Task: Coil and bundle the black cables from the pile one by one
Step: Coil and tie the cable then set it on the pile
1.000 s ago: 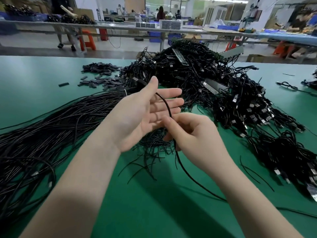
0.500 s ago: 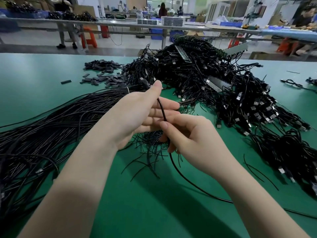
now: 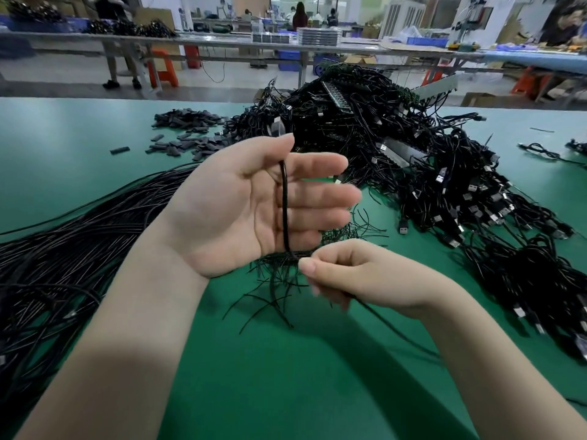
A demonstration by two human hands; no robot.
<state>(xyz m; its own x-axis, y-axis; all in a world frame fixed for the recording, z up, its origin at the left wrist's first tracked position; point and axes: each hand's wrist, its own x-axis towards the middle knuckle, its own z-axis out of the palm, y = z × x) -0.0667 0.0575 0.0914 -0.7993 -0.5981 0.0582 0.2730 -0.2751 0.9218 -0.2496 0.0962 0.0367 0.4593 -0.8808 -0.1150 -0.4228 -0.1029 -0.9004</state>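
So, one black cable [image 3: 285, 204] strung across an open palm, over a green table [image 3: 286, 376].

Left hand [image 3: 254, 204] is raised palm-up with its fingers straight and a bit spread, thumb tip pinning the top end of the cable against the forefinger, so the cable runs straight down across the fingers. Right hand [image 3: 359, 277] sits just below, fingers curled, pinching the same cable, which trails off past the wrist. Straight cables [image 3: 79, 236] fan out on the left, the tangled pile [image 3: 413, 173] with USB plugs sits behind and right, short black ties [image 3: 273, 281] lie under the hands, little dark sleeves [image 3: 187, 131] farther back.
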